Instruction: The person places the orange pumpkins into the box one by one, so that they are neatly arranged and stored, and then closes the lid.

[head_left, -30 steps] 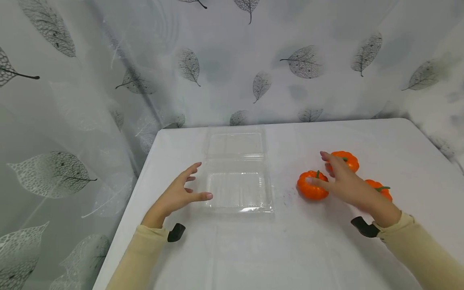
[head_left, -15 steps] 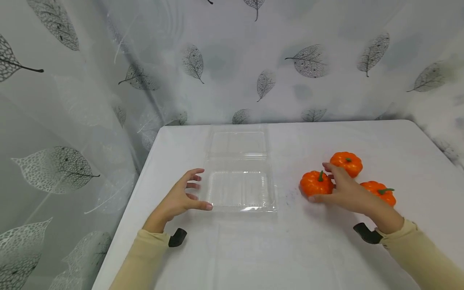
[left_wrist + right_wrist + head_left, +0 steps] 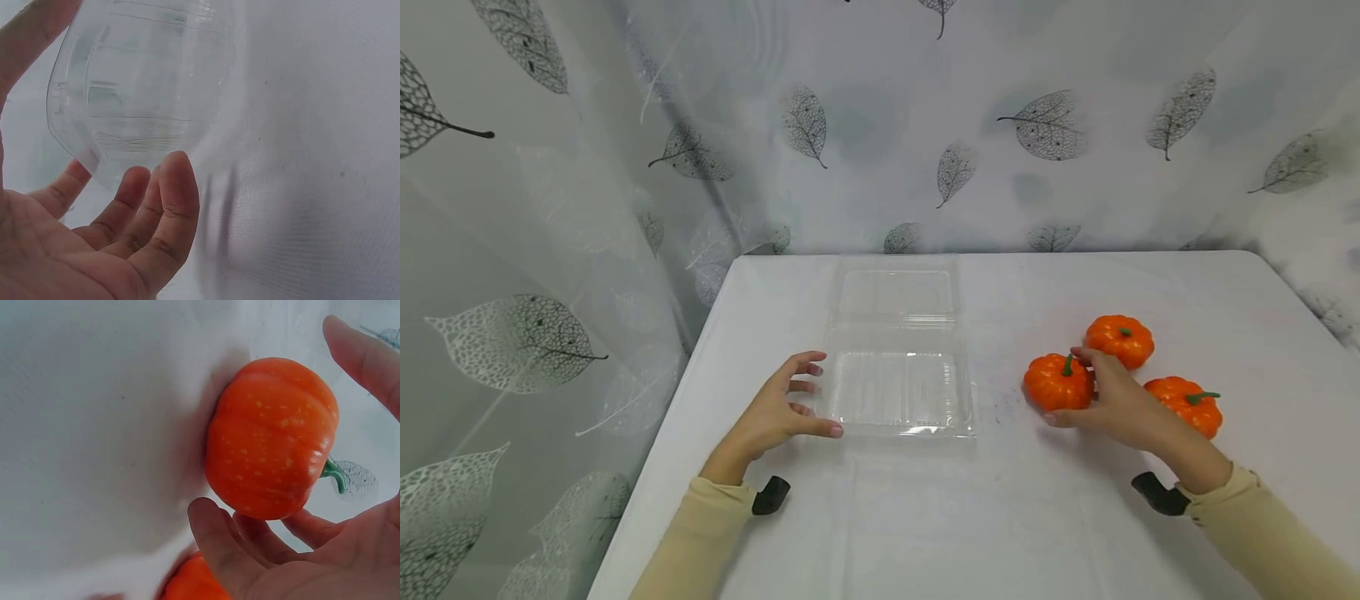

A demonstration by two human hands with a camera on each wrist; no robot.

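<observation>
A small orange pumpkin [image 3: 1058, 383] with a green stem sits on the table, nearest to my right hand [image 3: 1123, 407]. The right thumb [image 3: 365, 362] stands apart from the pumpkin in the right wrist view, while the other fingers lie close along its far side. Two more orange pumpkins rest nearby, one behind [image 3: 1120, 340] and one to the right [image 3: 1187, 404], partly covered by the hand. My left hand [image 3: 767, 421] is at the left side of a clear plastic clamshell box [image 3: 898, 387], thumb and fingers spread and slightly bent around its edge, gripping nothing.
The box's lid [image 3: 895, 293] lies folded back toward the far edge of the white-covered table [image 3: 970, 517]. A pale curtain with leaf prints [image 3: 880, 125] hangs behind and to the left. Black wrist mounts [image 3: 771, 495] stick out from both sleeves.
My right hand has lowered toward the front pumpkin, its thumb and fingers coming around it. The left hand stays beside the box. The view has shifted slightly.
</observation>
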